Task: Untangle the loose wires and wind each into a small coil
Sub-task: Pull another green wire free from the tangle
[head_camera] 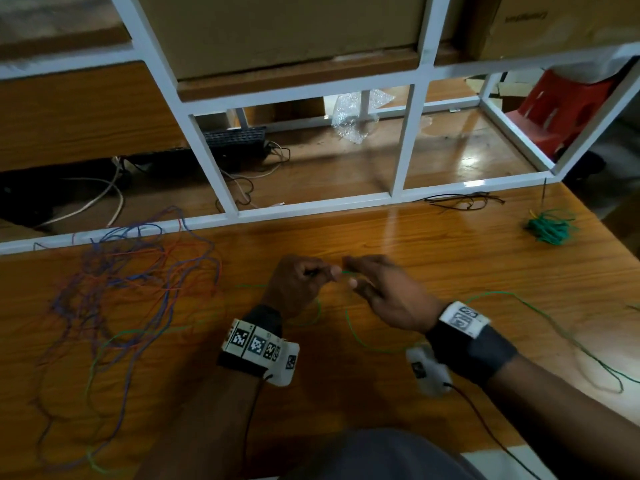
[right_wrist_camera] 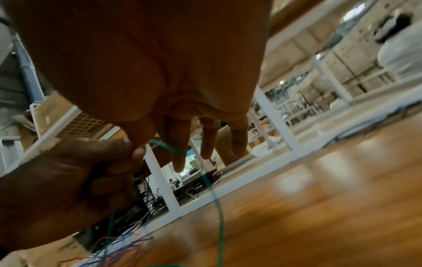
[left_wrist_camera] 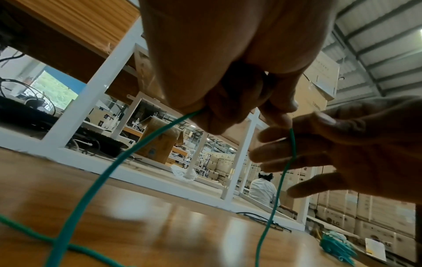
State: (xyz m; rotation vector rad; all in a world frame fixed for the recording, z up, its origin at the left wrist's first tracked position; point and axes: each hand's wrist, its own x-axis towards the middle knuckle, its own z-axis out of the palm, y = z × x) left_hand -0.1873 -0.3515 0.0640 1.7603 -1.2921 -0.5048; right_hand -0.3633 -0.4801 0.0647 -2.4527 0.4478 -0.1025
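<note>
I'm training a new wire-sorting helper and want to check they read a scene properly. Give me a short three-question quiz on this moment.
1. True or false: the left hand grips the green wire.
2. Which lies at the table's far right? A) a wound green coil B) a red coil C) scissors
3. Fill in: the blue and red tangle lies to the ____ of the right hand.

Key: 1 true; 2 A; 3 left
</note>
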